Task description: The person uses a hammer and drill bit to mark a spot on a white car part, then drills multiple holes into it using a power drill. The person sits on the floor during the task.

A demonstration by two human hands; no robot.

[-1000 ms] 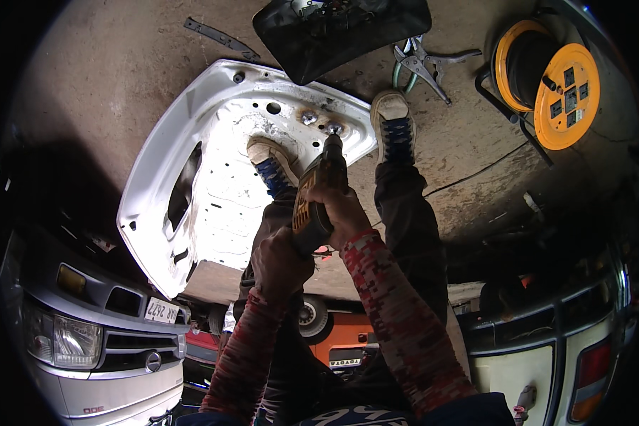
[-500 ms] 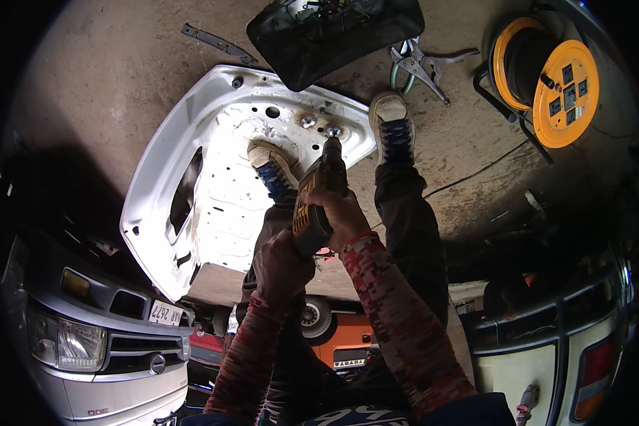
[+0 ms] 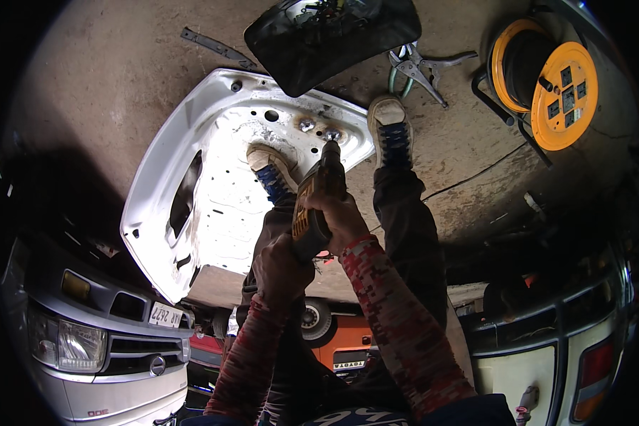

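Note:
A yellow-and-black power drill [image 3: 309,226] points away from me, its chuck end at a bare, shiny ground spot [image 3: 332,133] on a white car body panel [image 3: 153,174]. Whether the tip touches the metal is too small to tell. My right hand [image 3: 341,216] is wrapped round the drill's body from the right. Closed on its near end, lower and to the left, is my left hand [image 3: 281,268]. A second shiny spot [image 3: 306,125] with a brownish ring lies just left of the first. My left shoe [image 3: 268,162] presses on the panel.
My right shoe [image 3: 390,128] stands by the panel's right edge. Beyond lie a black tub [image 3: 319,60] of small parts, locking pliers [image 3: 419,69], a dark metal strip [image 3: 216,47] and an orange cable reel [image 3: 564,96]. Vehicles, including a white van [image 3: 113,355], stand on both sides.
The view has shifted slightly. The drill and both hands keep nearly the same pose, with the drill's front end still at the same spot.

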